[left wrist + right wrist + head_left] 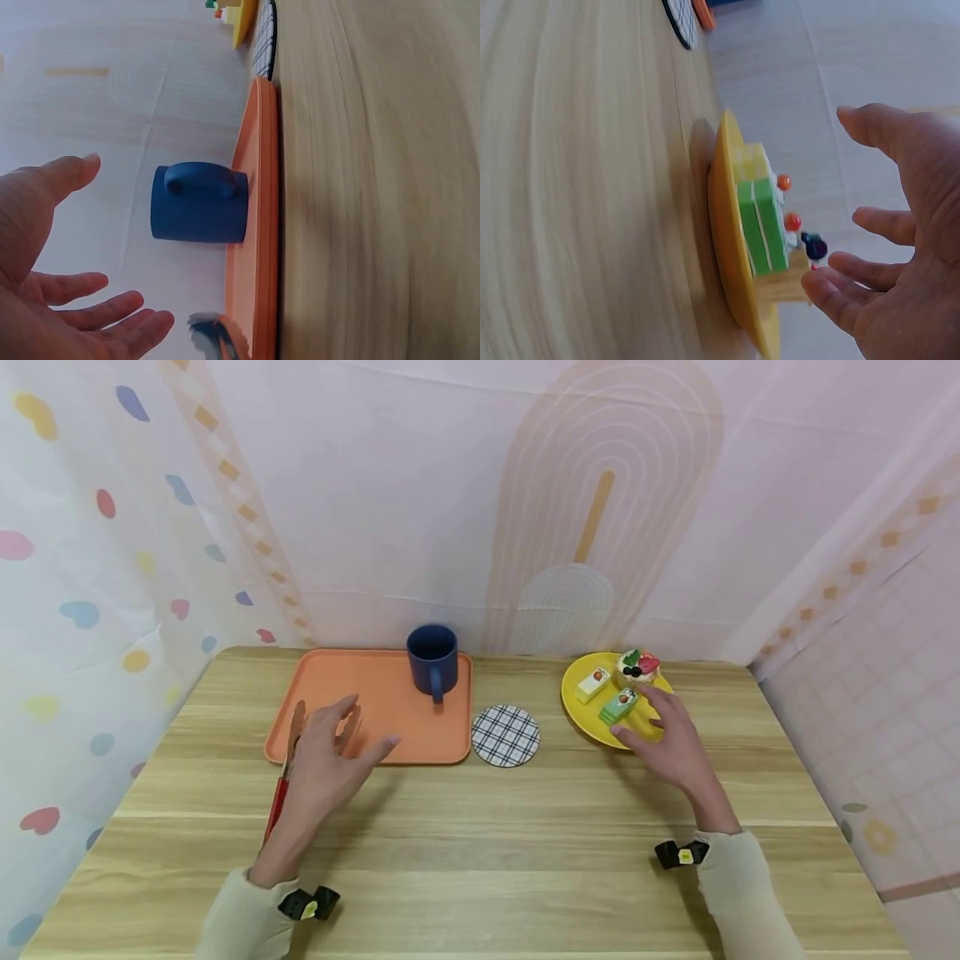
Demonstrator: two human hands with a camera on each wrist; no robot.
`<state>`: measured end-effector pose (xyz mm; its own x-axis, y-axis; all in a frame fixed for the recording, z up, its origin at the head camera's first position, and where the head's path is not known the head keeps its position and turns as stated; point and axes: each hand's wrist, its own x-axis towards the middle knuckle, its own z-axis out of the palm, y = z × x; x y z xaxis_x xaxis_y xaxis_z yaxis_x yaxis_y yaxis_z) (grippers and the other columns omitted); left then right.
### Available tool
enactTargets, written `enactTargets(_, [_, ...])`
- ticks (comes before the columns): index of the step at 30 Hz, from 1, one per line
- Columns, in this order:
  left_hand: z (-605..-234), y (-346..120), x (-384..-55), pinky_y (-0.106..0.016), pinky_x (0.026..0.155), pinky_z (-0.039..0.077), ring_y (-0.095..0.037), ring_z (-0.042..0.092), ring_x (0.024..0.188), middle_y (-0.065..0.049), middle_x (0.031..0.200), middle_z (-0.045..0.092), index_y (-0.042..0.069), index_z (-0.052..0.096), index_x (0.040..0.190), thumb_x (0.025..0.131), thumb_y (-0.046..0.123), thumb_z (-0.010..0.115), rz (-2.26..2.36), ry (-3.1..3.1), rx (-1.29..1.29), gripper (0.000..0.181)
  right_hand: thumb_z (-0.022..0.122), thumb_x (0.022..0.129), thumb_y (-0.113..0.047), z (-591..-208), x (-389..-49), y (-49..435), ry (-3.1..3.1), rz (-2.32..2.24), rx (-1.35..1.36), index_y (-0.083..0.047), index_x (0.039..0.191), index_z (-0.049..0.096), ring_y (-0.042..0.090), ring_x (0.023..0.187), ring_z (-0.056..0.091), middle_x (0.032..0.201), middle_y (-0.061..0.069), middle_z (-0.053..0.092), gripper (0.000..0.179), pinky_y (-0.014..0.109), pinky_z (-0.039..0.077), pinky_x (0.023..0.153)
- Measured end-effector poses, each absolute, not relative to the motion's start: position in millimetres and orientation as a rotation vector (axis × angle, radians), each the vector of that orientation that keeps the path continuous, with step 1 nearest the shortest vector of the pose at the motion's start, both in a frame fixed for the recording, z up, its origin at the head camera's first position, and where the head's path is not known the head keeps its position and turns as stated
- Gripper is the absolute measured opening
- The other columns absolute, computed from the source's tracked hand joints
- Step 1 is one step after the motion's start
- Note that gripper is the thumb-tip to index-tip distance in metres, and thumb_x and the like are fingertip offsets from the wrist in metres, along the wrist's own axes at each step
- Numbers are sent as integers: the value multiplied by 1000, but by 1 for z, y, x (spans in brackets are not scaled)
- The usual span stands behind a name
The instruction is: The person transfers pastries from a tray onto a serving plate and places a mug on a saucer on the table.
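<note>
My left hand (330, 768) hovers over the front left of the orange tray (405, 731), its fingers spread and nothing held. Partly hidden under it are tongs with a red handle (277, 806) and brown tips, lying over the tray's left edge. A dark blue mug (199, 206) stands upright at the tray's back right, handle toward me. My right hand (671, 743) is above the right side of a yellow plate (580, 712), fingers apart, holding nothing. On that plate sit a green cake slice (762, 225), a yellow cake slice (592, 685) and a berry-topped cupcake (636, 670).
A round checked coaster (506, 736) lies between tray and plate, by the tray's right edge. Behind the wooden table (510, 852) hangs a patterned cloth (405, 510), which also rises along both sides.
</note>
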<state>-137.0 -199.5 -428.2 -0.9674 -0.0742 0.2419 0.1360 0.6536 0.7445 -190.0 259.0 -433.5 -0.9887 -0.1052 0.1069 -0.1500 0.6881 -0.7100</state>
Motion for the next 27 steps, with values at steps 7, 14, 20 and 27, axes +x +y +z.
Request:
enactTargets(7, [-435,-191,-152,-57,103,48,-39,43,141,-20,156,43,9,33,160,91,42,77,-1364,-2631,-86,87,80,90,-35,-433,-191,240,-2841,1189,302,-14,161,32,43,143,39,162,21,31,88,60,44,109])
enactTargets(14, [-437,-183,-165,-56,102,50,-36,48,138,-18,155,46,11,35,159,91,46,77,-1437,-2627,-103,87,83,86,-36,-436,-193,223,-2868,1208,344,-10,161,28,42,138,45,158,23,33,96,58,46,108])
enactTargets(20, [-442,-177,-176,-56,104,50,-37,51,137,-20,153,49,10,36,158,93,40,76,-1529,-2599,-154,82,85,85,-31,-441,-196,211,-2862,1238,417,-12,162,27,43,136,50,156,22,37,97,57,47,108])
enactTargets(27, [-447,-169,-187,-56,102,52,-38,54,135,-20,149,52,10,38,158,92,41,76,-1607,-2583,-163,82,84,86,-33,-445,-196,191,-2918,1218,446,-11,161,28,41,130,55,152,20,42,96,57,49,105])
